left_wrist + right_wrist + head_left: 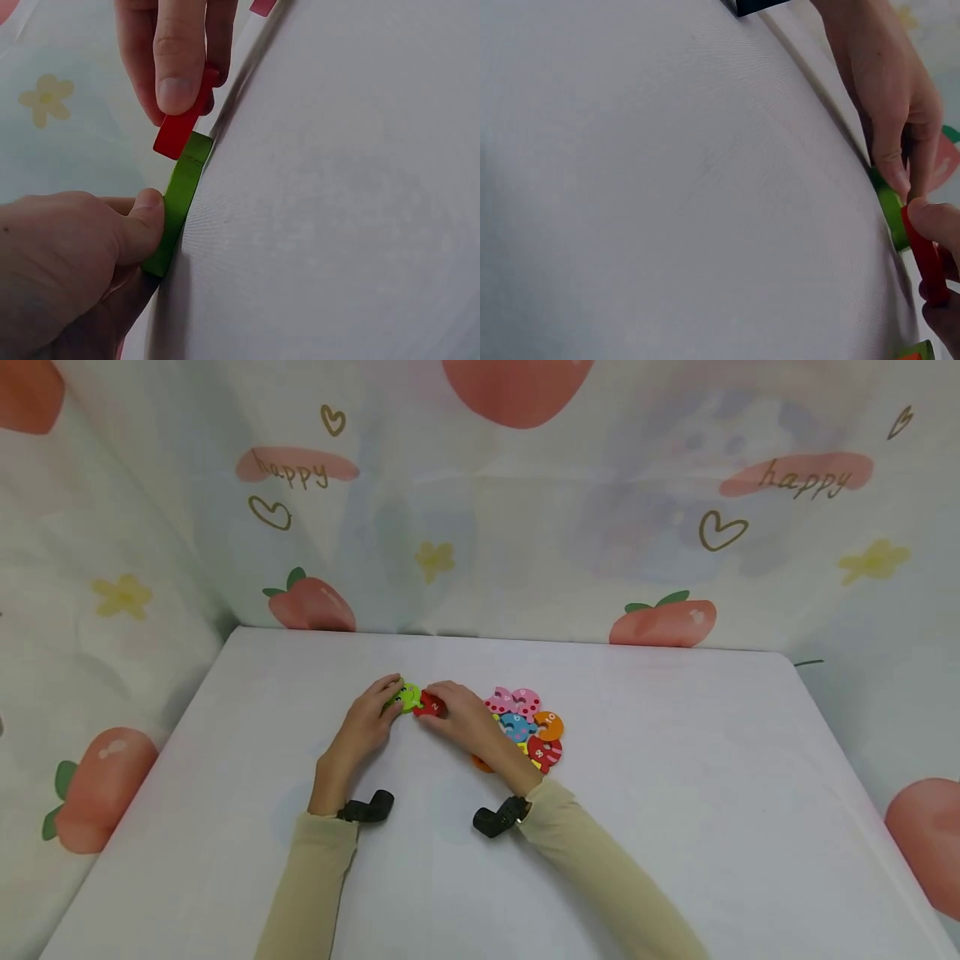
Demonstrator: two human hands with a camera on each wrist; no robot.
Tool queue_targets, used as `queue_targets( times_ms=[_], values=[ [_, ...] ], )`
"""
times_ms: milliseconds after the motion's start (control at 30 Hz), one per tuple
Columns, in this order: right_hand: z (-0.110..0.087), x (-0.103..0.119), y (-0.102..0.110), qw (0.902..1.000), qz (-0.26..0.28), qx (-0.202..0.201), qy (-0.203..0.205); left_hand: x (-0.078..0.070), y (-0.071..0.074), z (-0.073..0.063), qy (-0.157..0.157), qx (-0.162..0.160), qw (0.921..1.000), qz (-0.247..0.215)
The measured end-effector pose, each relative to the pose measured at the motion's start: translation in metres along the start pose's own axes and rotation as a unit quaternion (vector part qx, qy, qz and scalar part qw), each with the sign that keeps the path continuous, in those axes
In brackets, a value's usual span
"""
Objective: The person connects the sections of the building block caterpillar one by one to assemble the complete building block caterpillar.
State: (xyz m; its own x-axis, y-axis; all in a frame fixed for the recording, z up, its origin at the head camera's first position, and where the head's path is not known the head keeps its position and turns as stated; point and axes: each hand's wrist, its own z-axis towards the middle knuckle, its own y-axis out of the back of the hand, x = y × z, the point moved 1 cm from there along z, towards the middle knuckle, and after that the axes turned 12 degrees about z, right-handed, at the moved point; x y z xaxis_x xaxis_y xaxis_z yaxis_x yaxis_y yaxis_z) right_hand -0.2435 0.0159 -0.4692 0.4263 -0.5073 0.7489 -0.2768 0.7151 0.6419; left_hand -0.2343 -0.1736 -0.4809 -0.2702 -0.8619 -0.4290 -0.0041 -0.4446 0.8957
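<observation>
A green puzzle piece with a smiling face (408,696) lies at the far middle-left of the white table. My left hand (363,720) grips it, thumb on its near side in the left wrist view. Just right of it, my right hand (474,722) pinches a red puzzle piece numbered 2 (430,705) between thumb and fingers. The left wrist view shows the red piece (178,129) tilted, its lower end at the upper end of the green piece (180,206). In the right wrist view the red piece (925,255) overlaps the green one.
Beside my right forearm lies a cluster of numbered puzzle pieces: pink (527,702), blue (516,727), orange (550,726) and red (545,752) among them, partly hidden by the arm. A printed cloth (480,585) hangs behind the white table's (675,793) back edge.
</observation>
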Motion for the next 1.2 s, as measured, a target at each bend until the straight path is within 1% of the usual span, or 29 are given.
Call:
queue_targets(
  times_ms=[300, 567, 667, 900, 1033, 1200],
  values=[
    [0.006, 0.001, -0.001, 0.9997, -0.019, 0.005, -0.014, -0.002, 0.001, 0.001, 0.000, 0.006, 1.0000, -0.007],
    [0.007, -0.003, -0.003, 0.9996, -0.020, 0.013, -0.017, -0.002, -0.001, 0.000, 0.004, 0.010, 0.9999, -0.002],
    [0.008, -0.004, -0.005, 0.9996, -0.015, 0.015, -0.018, -0.001, -0.001, -0.001, 0.013, 0.016, 0.9998, -0.001],
    [0.015, -0.004, -0.009, 0.9993, -0.023, 0.024, -0.019, -0.001, 0.000, -0.001, 0.030, 0.024, 0.9992, 0.007],
    [0.018, -0.001, -0.010, 0.9986, -0.030, 0.038, -0.023, -0.002, 0.001, -0.002, 0.037, 0.023, 0.9989, 0.014],
    [0.023, 0.005, -0.008, 0.9970, -0.044, 0.051, -0.038, -0.003, 0.004, -0.003, 0.039, 0.013, 0.9989, 0.024]
  ],
)
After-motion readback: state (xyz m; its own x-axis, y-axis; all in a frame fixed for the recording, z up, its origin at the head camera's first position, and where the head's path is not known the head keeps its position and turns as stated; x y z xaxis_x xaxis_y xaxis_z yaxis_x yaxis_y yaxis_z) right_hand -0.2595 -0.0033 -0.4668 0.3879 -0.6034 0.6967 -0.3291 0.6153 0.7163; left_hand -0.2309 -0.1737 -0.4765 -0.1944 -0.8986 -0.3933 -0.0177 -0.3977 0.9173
